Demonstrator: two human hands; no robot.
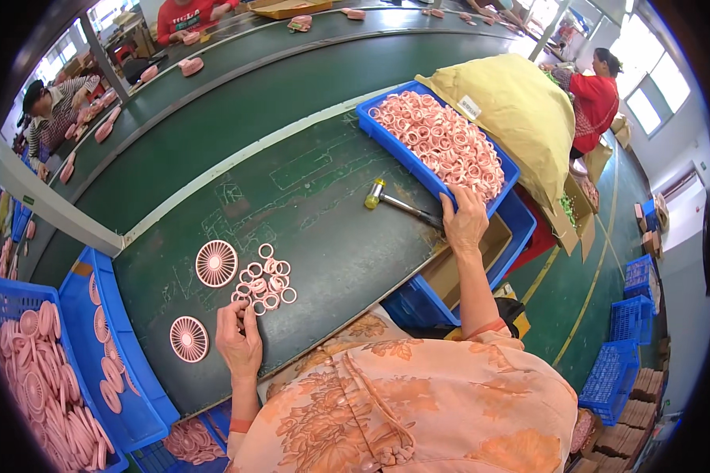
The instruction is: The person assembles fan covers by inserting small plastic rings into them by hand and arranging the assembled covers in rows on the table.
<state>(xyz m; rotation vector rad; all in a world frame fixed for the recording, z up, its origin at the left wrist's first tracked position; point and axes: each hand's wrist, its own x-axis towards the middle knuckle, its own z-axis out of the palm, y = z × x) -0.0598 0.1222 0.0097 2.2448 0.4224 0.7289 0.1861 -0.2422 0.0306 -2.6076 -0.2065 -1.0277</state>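
Observation:
My left hand point(239, 337) is at the near side of a small pile of pink plastic rings point(273, 282) on the dark green table. Its fingers are bent together at the pile's edge; whether a ring is between them is hidden. Left of the pile lie two pink round spoked grilles, one farther off point(216, 263) and one nearer point(189, 339). My right hand point(467, 219) grips the near corner of a blue tray point(402, 160) heaped with pink rings point(443, 142). Beside that hand lies a hammer point(376, 195) with a yellow head and metal handle.
At the left, blue crates point(126, 370) hold more pink grilles point(35, 355). A yellow sack point(513, 102) leans behind the tray; a blue bin point(418, 296) with cardboard stands below it. A conveyor point(292, 75) runs along the far side. Several people work nearby, one in red point(596, 106).

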